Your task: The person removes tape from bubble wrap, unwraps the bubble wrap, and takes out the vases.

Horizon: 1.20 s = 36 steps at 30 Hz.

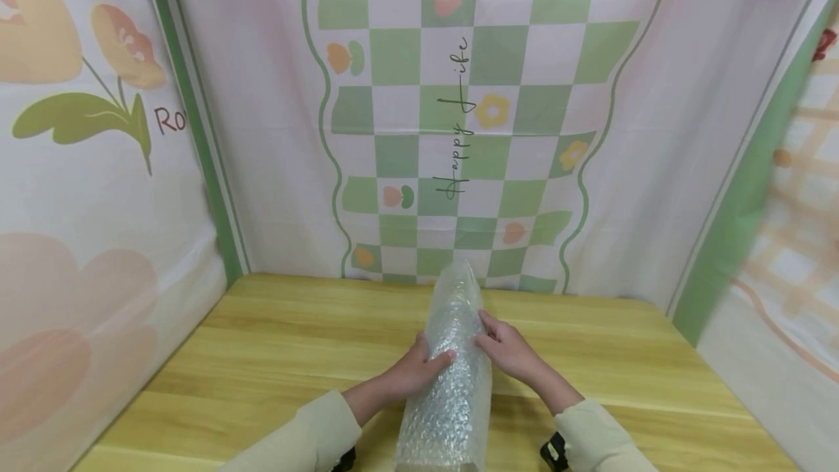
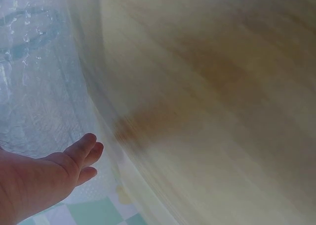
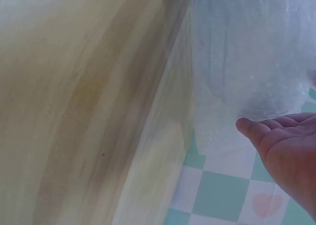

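Observation:
A long, clear bubble wrap roll (image 1: 448, 392) lies lengthwise on the wooden table, its far end thinner and more see-through. From the left side, my left hand (image 1: 408, 376) grips the roll, the thumb laid over its top. On the opposite side, farther along, my right hand (image 1: 507, 348) holds the roll's right edge between thumb and fingers. The left wrist view shows the left hand (image 2: 49, 178) against the plastic. In the right wrist view the right hand (image 3: 291, 148) touches the bubble wrap (image 3: 237, 67). Some fingertips are hidden by the roll.
The wooden table (image 1: 314, 333) runs back to a hanging cloth (image 1: 262, 130) with a green checkered print. Printed cloths also hang at the left (image 1: 59, 188) and right (image 1: 786, 268). Black straps (image 1: 556, 451) show below the sleeves.

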Tool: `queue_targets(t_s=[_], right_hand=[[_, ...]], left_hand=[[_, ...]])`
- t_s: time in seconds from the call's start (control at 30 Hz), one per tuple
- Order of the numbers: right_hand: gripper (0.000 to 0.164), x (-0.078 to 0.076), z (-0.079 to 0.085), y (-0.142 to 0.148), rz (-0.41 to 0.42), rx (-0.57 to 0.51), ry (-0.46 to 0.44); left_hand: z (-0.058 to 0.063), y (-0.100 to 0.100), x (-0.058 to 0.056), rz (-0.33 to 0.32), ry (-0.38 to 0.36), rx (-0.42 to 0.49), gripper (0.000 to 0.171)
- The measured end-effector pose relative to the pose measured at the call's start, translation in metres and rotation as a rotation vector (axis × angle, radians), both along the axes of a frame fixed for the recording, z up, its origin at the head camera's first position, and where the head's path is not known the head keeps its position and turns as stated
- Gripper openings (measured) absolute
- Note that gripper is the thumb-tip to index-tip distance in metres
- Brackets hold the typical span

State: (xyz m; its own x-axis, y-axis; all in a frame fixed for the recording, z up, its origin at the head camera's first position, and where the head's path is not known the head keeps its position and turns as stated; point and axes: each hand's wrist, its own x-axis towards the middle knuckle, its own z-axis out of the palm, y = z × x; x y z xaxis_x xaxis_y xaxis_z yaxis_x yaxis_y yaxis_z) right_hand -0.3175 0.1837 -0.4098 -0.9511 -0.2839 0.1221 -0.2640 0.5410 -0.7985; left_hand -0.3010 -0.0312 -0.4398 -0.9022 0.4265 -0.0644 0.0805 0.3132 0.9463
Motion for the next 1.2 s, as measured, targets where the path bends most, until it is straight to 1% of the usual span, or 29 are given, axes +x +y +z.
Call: queue_targets(t_s=[0.17, 0.27, 0.4, 0.57, 0.67, 0.87, 1.07, 1.2], right_hand=[[0.063, 0.002, 0.000, 0.002, 0.006, -0.034, -0.019], [0.063, 0.002, 0.000, 0.004, 0.021, -0.055, -0.015], [0.064, 0.002, -0.002, 0.006, 0.036, -0.081, -0.019], [0.063, -0.001, -0.004, 0.007, 0.042, -0.087, -0.022], [0.063, -0.003, -0.005, 0.009, 0.050, -0.090, -0.022], [0.062, -0.002, -0.004, 0.011, 0.082, -0.126, -0.026], [0.061, -0.001, -0.004, 0.014, 0.114, -0.154, -0.025], [0.061, -0.002, -0.005, 0.015, 0.118, -0.157, -0.024]], left_hand=[[0.002, 0.000, 0.001, 0.021, -0.024, -0.040, 0.098], [0.003, 0.000, 0.002, 0.024, -0.029, -0.048, 0.098], [0.003, 0.000, 0.003, 0.026, -0.020, -0.043, 0.097], [0.003, 0.000, 0.004, 0.020, 0.007, -0.013, 0.094], [0.003, 0.000, 0.004, 0.019, 0.015, -0.011, 0.094], [0.003, -0.001, 0.003, 0.013, -0.003, -0.028, 0.095], [0.002, -0.001, 0.004, 0.002, 0.010, -0.011, 0.094], [0.003, -0.001, 0.005, 0.004, 0.006, -0.029, 0.095]])
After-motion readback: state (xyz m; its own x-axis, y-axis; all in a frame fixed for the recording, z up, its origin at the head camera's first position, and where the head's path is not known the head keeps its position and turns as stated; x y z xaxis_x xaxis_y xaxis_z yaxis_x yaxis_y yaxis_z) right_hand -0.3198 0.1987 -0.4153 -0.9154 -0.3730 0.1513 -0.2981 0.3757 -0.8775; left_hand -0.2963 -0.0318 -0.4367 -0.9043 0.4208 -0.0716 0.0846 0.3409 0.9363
